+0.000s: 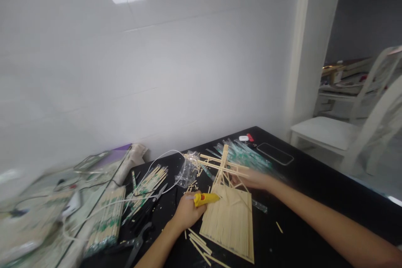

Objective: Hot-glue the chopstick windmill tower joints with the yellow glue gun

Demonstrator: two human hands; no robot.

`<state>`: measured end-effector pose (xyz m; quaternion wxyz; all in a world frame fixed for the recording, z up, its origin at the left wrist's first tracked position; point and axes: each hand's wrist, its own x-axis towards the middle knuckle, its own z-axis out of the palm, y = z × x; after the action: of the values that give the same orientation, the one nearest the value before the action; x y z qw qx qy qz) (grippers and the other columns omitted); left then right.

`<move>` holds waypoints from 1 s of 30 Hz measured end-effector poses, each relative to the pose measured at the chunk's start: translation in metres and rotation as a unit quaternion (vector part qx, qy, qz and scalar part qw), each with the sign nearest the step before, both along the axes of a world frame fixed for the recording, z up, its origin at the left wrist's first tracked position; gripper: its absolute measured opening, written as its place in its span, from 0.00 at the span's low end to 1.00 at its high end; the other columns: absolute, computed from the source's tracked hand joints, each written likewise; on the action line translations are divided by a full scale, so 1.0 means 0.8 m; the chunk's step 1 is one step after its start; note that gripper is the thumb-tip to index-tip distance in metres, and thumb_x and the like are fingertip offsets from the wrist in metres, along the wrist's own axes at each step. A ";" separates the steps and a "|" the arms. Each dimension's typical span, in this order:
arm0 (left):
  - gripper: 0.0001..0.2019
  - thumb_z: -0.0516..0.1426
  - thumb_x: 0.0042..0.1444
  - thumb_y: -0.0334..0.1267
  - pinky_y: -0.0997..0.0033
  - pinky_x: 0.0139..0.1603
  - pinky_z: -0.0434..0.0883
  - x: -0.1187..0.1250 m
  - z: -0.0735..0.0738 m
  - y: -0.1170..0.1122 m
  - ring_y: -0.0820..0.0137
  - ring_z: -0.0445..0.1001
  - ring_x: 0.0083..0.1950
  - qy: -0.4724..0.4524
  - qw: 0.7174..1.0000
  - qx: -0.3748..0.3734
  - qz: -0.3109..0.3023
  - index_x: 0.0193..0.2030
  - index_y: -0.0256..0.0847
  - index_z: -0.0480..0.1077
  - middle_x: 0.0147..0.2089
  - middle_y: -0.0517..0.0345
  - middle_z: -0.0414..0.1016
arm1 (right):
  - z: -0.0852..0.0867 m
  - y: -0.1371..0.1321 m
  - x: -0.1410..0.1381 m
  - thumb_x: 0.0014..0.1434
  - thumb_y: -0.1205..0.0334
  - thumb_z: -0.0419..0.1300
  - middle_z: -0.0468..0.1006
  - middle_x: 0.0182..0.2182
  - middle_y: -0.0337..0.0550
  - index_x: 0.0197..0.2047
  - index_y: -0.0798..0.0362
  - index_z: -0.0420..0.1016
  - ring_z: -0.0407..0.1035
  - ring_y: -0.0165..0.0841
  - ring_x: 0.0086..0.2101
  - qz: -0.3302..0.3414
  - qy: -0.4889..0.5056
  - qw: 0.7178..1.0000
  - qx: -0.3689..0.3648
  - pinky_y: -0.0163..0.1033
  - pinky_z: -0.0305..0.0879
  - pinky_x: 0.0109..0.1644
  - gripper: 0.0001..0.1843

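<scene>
My left hand (pixel 185 211) is closed around a yellow glue gun (pixel 205 199), its nozzle pointing right over a panel of wooden sticks (pixel 229 222). The panel is made of pale sticks laid side by side. A lattice of crossed sticks (pixel 223 163) rises at its far end. At the right of this lattice is my right hand (pixel 246 177), blurred, with its fingers partly hidden behind the sticks. Whether it grips a stick I cannot make out. Several loose sticks (pixel 201 245) lie by the panel's near left corner.
Bundled chopsticks (pixel 105 217) and scissors (pixel 138 240) lie left on the black table (pixel 301 217). A white cord (pixel 116 203) loops past them. Behind the lattice are plastic wrappers (pixel 245 155), a phone (pixel 275 153) and a white case (pixel 243 138). A white chair (pixel 326 132) stands at right.
</scene>
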<state>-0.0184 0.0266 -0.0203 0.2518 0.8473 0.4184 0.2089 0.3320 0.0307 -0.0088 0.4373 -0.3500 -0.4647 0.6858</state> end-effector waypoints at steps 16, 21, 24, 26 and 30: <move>0.04 0.66 0.63 0.36 0.67 0.48 0.79 -0.006 0.006 0.003 0.63 0.85 0.40 0.011 0.999 0.035 0.004 0.36 0.45 0.80 0.36 0.57 0.87 | -0.009 0.008 0.007 0.61 0.45 0.90 0.81 0.26 0.38 0.41 0.51 0.85 0.81 0.36 0.33 0.005 0.009 1.000 0.000 0.45 0.85 0.51 0.25; 0.06 0.65 0.64 0.34 0.67 0.46 0.77 -0.006 0.009 0.002 0.63 0.85 0.39 0.014 0.999 0.038 0.004 0.34 0.44 0.78 0.36 0.56 0.86 | -0.009 0.008 0.011 0.65 0.47 0.89 0.82 0.27 0.39 0.43 0.52 0.85 0.83 0.36 0.33 0.015 0.024 1.000 -0.001 0.45 0.87 0.51 0.23; 0.06 0.65 0.65 0.35 0.66 0.47 0.77 -0.006 0.012 0.001 0.63 0.85 0.39 0.013 0.999 0.043 -0.006 0.35 0.44 0.78 0.35 0.56 0.85 | -0.007 0.007 0.012 0.71 0.50 0.85 0.82 0.28 0.40 0.42 0.52 0.84 0.84 0.36 0.34 0.025 0.025 0.999 0.005 0.45 0.88 0.52 0.19; 0.07 0.65 0.66 0.35 0.67 0.46 0.76 -0.006 0.015 0.001 0.63 0.84 0.38 0.014 0.999 0.039 -0.008 0.34 0.44 0.78 0.35 0.56 0.84 | -0.006 0.008 0.013 0.75 0.51 0.82 0.83 0.28 0.40 0.41 0.52 0.83 0.85 0.37 0.34 0.028 0.027 0.999 0.003 0.45 0.88 0.52 0.18; 0.07 0.65 0.67 0.36 0.67 0.43 0.75 -0.006 0.022 -0.001 0.64 0.83 0.37 0.015 1.000 0.010 -0.005 0.35 0.43 0.78 0.35 0.56 0.85 | -0.009 0.011 0.013 0.74 0.52 0.83 0.83 0.27 0.41 0.38 0.51 0.81 0.85 0.36 0.34 0.021 0.020 1.000 -0.006 0.40 0.88 0.47 0.20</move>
<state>-0.0229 0.0261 -0.0026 0.2380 0.8547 0.4160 0.1993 0.3425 0.0393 -0.0156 0.4301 -0.3286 -0.4590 0.7045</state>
